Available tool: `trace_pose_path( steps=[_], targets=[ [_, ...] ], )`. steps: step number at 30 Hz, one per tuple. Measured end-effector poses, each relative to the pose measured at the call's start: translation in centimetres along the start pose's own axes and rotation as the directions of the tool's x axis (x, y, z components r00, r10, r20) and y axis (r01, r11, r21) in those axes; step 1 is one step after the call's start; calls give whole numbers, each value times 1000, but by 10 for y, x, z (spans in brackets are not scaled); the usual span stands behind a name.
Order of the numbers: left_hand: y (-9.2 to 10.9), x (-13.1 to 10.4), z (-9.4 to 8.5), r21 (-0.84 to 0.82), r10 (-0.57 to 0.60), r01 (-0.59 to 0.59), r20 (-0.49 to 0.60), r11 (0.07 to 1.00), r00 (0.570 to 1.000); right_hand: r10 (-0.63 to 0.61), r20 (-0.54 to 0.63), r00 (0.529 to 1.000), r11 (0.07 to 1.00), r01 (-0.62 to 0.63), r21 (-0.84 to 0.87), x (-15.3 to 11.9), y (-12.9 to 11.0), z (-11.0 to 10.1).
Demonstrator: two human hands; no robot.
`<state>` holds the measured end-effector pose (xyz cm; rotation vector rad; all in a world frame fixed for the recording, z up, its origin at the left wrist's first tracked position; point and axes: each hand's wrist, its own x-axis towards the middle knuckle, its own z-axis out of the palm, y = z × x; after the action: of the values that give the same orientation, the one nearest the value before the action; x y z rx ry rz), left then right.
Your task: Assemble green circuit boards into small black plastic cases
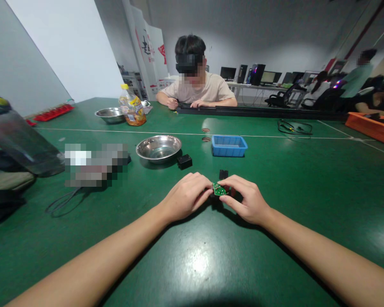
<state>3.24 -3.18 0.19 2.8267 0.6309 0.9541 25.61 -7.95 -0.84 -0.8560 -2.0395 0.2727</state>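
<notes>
A small green circuit board [219,189] is held just above the green table, between my two hands. My left hand [190,194] pinches its left edge with thumb and fingers. From the other side, my right hand [245,197] grips the board's right edge. Dark and reddish parts show beneath and beside the board, partly hidden by my right fingers. Just behind my hands lies a small black piece [223,174]. A black box-shaped part [184,161] sits farther left, beside a shiny metal bowl [159,148].
A blue plastic bin [229,146] stands behind my hands. To the left are a second metal bowl [110,114], a drink bottle [132,106] and a large clear bottle [22,136]. A person [196,85] sits opposite at a long black bar [259,111]. An orange tray [371,129] is far right.
</notes>
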Motion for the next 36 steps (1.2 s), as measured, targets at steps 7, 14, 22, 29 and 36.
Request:
trace_pose_path(
  steps=[7, 14, 22, 29, 36],
  targets=[
    [1, 0, -1, -25, -61, 62, 22, 998, 998, -13, -18, 1000, 1000, 13, -12, -1, 0, 2],
    [0, -1, -3, -9, -207, 213, 195, 977, 959, 70, -115, 991, 996, -76, -53, 0, 0, 0],
    [-5, -1, 4, -29, -228, 234, 143, 972, 963, 111, -150, 982, 991, -121, -56, -1, 0, 0],
    [-7, -1, 4, -58, -223, 231, 128, 971, 966, 65, -174, 983, 995, -78, -67, 1, 0, 0],
    [-7, -2, 5, -65, -210, 218, 105, 974, 972, -6, -110, 994, 995, -5, -102, 0, 3, 3]
  ],
)
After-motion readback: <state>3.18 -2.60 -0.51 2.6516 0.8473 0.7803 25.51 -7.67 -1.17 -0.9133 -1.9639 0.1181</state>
